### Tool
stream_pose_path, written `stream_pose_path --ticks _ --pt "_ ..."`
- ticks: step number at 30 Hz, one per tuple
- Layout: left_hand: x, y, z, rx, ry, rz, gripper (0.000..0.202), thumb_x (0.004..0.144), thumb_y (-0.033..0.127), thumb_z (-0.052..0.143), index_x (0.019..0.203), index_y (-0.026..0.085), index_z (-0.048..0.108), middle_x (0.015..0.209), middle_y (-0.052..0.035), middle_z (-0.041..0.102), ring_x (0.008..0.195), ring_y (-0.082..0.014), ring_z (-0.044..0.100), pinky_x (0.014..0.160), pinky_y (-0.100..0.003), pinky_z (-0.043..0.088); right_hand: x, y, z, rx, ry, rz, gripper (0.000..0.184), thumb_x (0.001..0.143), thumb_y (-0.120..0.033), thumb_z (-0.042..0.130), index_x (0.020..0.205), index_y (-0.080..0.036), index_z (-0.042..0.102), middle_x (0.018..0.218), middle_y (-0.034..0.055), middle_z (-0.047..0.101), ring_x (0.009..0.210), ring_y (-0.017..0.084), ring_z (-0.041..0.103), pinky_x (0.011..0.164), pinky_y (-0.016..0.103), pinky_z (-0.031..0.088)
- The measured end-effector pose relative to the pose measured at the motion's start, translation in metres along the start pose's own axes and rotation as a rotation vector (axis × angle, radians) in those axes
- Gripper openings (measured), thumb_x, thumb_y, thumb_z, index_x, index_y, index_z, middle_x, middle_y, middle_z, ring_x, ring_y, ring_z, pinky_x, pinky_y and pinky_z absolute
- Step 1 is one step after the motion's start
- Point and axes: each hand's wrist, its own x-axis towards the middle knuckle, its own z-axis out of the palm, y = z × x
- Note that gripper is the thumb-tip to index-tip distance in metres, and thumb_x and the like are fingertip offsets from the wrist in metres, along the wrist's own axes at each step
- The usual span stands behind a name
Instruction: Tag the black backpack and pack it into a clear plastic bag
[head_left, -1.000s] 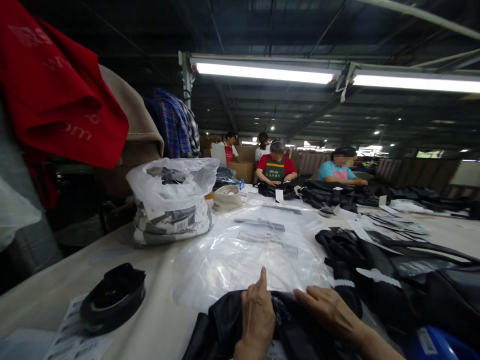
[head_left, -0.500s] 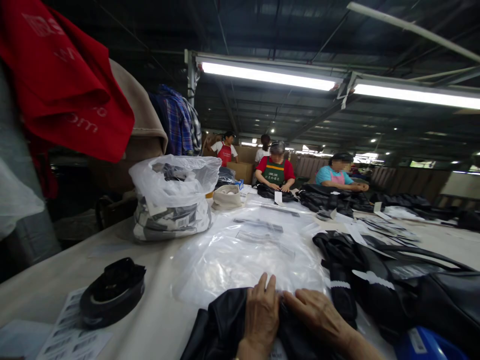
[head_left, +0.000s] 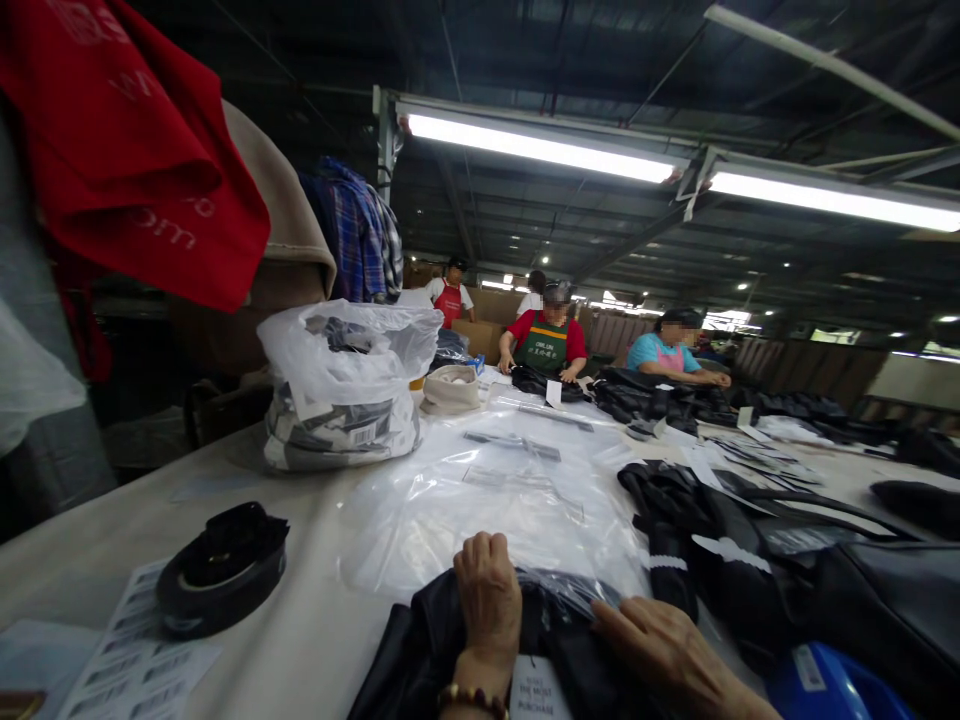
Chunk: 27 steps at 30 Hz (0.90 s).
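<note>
— Where is your left grip (head_left: 487, 595)?
— Curled tight on the black jacket (head_left: 420, 650) under it. Your right grip (head_left: 660, 640) lies flat on it, fingers loose. Clear bag (head_left: 480, 500) just past both

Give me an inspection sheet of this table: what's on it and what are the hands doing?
Surface: pale table, shared with other workers.
Job's things: black garment with white hang tag, against clear plastic bags.
Clutter: black roll, label sheet, stuffed white bag, heap of dark clothes.
Hands: left hand fisted on the garment; right hand open, flat on it.
Cables: nothing seen.
Surroundings: co-workers at the far end, tube lights, red cloth hanging left.
</note>
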Motion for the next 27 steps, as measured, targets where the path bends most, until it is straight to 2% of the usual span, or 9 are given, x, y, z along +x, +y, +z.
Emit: stream_pose_path --ticks 3,8,13,19,21,24,27 --pt "0.002 -0.001 -0.002 0.031 0.027 0.027 0.022 0.08 0.0 0.045 0.077 0.018 0.057 0.078 -0.0039 0.056 0.077 -0.0248 0.051 0.069 -0.037 0.04 0.001 0.0 -0.006 0.006 0.023 0.007 0.022 0.095 -0.012 0.029 0.104 -0.017 0.048 0.059 -0.0032 0.05 0.046 0.011 0.046 0.044 0.025 0.031" --pt "-0.002 -0.003 0.005 0.01 0.064 0.067 0.032 0.076 -0.008 0.039 0.085 0.017 0.057 0.085 -0.0026 0.058 0.064 -0.017 0.052 0.061 -0.03 0.041 0.003 -0.002 -0.012 0.026 0.061 0.028 0.022 0.093 -0.009 0.03 0.102 -0.017 0.048 0.058 -0.0041 0.049 0.046 0.01 0.045 0.045 0.024 0.032" --pt "-0.003 -0.004 0.011 -0.048 0.096 0.082 0.032 0.074 -0.01 0.035 0.075 0.017 0.052 0.074 -0.0016 0.054 0.072 -0.0169 0.054 0.069 -0.028 0.045 0.001 -0.003 -0.008 0.064 0.083 0.038 0.024 0.093 -0.01 0.028 0.103 -0.018 0.048 0.059 -0.0038 0.049 0.047 0.01 0.045 0.045 0.023 0.033" --pt "0.001 -0.006 0.005 -0.072 0.136 0.084 0.027 0.075 -0.007 0.04 0.072 0.018 0.049 0.072 -0.0014 0.051 0.07 -0.0181 0.051 0.068 -0.03 0.045 -0.009 0.0 0.002 0.041 0.0 0.046 0.016 0.093 -0.013 0.036 0.102 -0.016 0.049 0.06 -0.0032 0.05 0.046 0.011 0.047 0.044 0.025 0.033" --pt "0.001 -0.009 0.005 -0.068 0.152 0.091 0.028 0.077 -0.007 0.039 0.073 0.018 0.05 0.07 -0.0008 0.05 0.068 -0.0174 0.05 0.067 -0.029 0.045 -0.011 0.002 0.001 0.021 -0.009 0.036 0.02 0.092 -0.012 0.035 0.105 -0.015 0.049 0.061 -0.0022 0.051 0.048 0.012 0.048 0.045 0.025 0.035" --pt "0.002 -0.015 0.005 -0.052 0.17 0.08 0.03 0.077 -0.007 0.037 0.079 0.018 0.053 0.072 -0.0013 0.051 0.067 -0.0172 0.051 0.066 -0.028 0.044 -0.012 0.004 -0.001 -0.038 0.045 0.054 0.028 0.089 -0.006 0.032 0.111 -0.013 0.049 0.064 -0.0002 0.051 0.05 0.012 0.05 0.047 0.023 0.039" --pt "0.004 -0.021 0.003 -0.041 0.184 0.022 0.03 0.078 -0.006 0.038 0.081 0.018 0.056 0.074 -0.0023 0.053 0.064 -0.0176 0.051 0.063 -0.028 0.043 -0.014 0.009 0.001 -0.102 0.103 0.148 0.038 0.084 0.001 0.029 0.114 -0.011 0.048 0.068 0.0016 0.052 0.052 0.012 0.052 0.048 0.021 0.041"
